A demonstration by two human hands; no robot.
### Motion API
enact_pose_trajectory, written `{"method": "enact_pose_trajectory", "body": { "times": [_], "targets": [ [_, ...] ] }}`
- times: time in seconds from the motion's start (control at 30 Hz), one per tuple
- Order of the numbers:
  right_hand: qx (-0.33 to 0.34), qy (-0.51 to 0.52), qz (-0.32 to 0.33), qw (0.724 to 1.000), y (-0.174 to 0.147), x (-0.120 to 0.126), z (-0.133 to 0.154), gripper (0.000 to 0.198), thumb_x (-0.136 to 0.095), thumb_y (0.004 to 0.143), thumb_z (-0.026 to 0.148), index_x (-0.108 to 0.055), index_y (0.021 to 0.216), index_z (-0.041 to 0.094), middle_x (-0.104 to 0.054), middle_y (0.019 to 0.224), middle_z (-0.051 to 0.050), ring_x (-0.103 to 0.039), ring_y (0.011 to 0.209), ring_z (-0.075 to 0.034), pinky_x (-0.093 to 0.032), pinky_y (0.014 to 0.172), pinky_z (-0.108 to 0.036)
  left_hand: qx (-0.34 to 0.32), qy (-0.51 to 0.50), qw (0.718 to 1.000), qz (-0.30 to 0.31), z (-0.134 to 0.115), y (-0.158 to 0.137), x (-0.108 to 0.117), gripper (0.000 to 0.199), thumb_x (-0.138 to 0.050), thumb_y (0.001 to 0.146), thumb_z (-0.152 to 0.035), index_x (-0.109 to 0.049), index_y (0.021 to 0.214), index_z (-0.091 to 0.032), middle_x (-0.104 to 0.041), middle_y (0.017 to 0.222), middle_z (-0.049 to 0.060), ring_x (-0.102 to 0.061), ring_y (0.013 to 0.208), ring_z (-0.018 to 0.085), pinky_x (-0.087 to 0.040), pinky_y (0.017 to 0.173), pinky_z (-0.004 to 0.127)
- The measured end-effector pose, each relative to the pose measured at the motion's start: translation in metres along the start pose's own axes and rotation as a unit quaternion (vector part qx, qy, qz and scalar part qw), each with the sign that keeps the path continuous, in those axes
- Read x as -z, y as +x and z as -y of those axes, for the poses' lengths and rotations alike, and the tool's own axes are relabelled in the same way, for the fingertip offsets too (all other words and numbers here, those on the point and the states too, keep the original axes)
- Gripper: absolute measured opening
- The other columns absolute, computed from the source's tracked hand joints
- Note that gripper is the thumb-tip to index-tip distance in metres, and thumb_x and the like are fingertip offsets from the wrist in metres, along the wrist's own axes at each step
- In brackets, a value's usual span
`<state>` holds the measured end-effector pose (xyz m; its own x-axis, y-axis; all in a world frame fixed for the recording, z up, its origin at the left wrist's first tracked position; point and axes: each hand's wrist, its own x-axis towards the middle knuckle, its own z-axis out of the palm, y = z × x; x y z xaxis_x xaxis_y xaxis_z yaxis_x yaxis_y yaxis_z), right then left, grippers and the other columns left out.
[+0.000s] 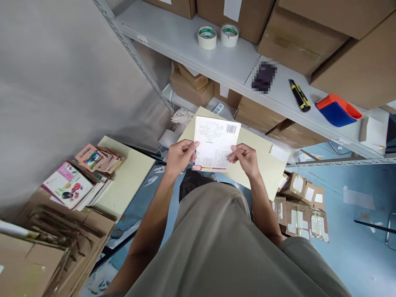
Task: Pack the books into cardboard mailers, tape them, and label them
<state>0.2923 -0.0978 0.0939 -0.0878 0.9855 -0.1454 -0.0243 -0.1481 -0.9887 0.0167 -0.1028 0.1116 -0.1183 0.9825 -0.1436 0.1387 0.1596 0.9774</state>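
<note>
A white book (pixel 213 144) with printed text, a barcode in its upper right corner and a small red-framed label at its lower left is held up in front of me. Its left edge is pinched between the thumb and fingers of my left hand (pixel 182 156). At the opposite edge, my right hand (pixel 244 159) grips it the same way, thumb on the near face. Behind and below the book lies a pale yellow tabletop (pixel 260 171), partly covered by it.
A grey shelf (pixel 185 39) ahead carries two tape rolls (pixel 207 38), a yellow-black box cutter (pixel 299 95), an orange-blue holder (pixel 338 110) and cartons. Stacked books (pixel 72 185) and flattened cardboard (pixel 62 235) sit on the left. Small taped boxes (pixel 298 206) stand on the floor at right.
</note>
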Motion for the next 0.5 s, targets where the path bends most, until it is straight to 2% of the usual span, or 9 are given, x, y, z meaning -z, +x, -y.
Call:
{"method": "enact_pose_trajectory", "body": {
  "times": [0.13,0.27,0.33,0.43,0.5],
  "targets": [
    [-0.006,0.009,0.012,1.000,-0.003,0.002,-0.003,0.060,-0.088,0.089,0.085,-0.072,0.089,0.026,-0.086,0.079,-0.006,-0.080,0.070,-0.022,-0.069,0.070,-0.036,-0.021,-0.003,1.000,-0.020,0.001,-0.003,-0.002,0.071,-0.079,0.089,-0.091,-0.082,0.093,-0.020,-0.080,0.071,0.006,-0.074,0.061,0.020,-0.060,0.055,0.028],
    [-0.026,0.033,0.027,0.999,-0.006,0.004,-0.012,0.070,-0.067,0.097,0.096,-0.077,0.094,0.026,-0.088,0.095,-0.010,-0.085,0.091,-0.027,-0.071,0.084,-0.042,-0.034,0.004,0.998,-0.047,-0.005,-0.011,-0.001,0.079,-0.061,0.100,-0.093,-0.087,0.102,-0.018,-0.088,0.096,0.013,-0.085,0.090,0.030,-0.069,0.071,0.035],
    [-0.031,0.028,0.018,0.999,-0.005,0.003,-0.022,0.069,-0.070,0.096,0.095,-0.080,0.098,0.026,-0.087,0.098,-0.008,-0.084,0.097,-0.027,-0.068,0.086,-0.040,-0.046,0.026,0.997,-0.057,-0.011,-0.015,0.000,0.073,-0.067,0.102,-0.087,-0.090,0.110,-0.019,-0.089,0.105,0.013,-0.086,0.099,0.032,-0.070,0.079,0.038],
    [-0.033,0.030,0.018,0.999,0.004,-0.004,-0.042,0.066,-0.092,0.081,0.086,-0.079,0.107,0.027,-0.086,0.095,-0.003,-0.079,0.093,-0.023,-0.064,0.088,-0.037,-0.077,0.065,0.994,-0.048,-0.021,-0.022,-0.006,0.051,-0.083,0.100,-0.067,-0.091,0.122,-0.022,-0.090,0.117,0.009,-0.086,0.100,0.031,-0.070,0.088,0.039],
    [-0.033,0.055,0.018,0.998,0.013,-0.014,-0.056,0.069,-0.098,0.074,0.084,-0.076,0.108,0.028,-0.086,0.094,-0.001,-0.076,0.088,-0.021,-0.062,0.088,-0.035,-0.114,0.096,0.989,-0.022,-0.026,-0.028,-0.018,0.035,-0.084,0.101,-0.052,-0.092,0.123,-0.025,-0.090,0.123,0.007,-0.086,0.097,0.028,-0.070,0.088,0.038]
  ]
}}
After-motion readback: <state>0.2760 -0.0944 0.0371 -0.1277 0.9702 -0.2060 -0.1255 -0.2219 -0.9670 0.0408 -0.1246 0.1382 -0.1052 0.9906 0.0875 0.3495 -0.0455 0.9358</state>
